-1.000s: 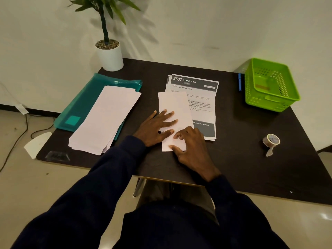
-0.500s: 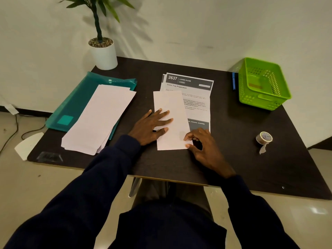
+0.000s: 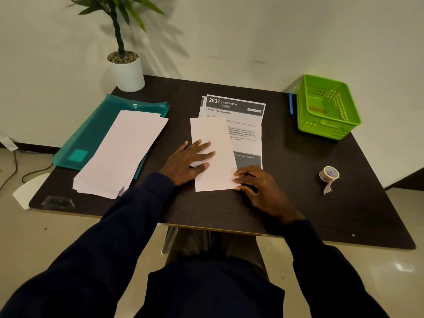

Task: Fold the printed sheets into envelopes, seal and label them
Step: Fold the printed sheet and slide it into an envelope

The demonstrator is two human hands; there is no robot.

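A folded white sheet [image 3: 213,134] lies lengthwise in the middle of the dark table [image 3: 298,207], overlapping a small pile of printed sheets [image 3: 246,125] headed "2637 Living Room". My left hand [image 3: 185,161] presses flat on the folded sheet's left side, fingers spread. My right hand [image 3: 259,187] sits at the sheet's lower right corner, its curled fingertips and thumb pinching that edge. A stack of white envelopes [image 3: 121,154] lies to the left, partly on a teal folder [image 3: 91,138].
A roll of tape [image 3: 329,174] with a loose end sits at the right. A green basket [image 3: 330,131] stands at the back right with a blue pen [image 3: 291,106] beside it. A potted plant [image 3: 127,73] is at the back left.
My right hand slid off the folded sheet's lower middle to its lower right edge. My left hand stayed flat on the sheet.
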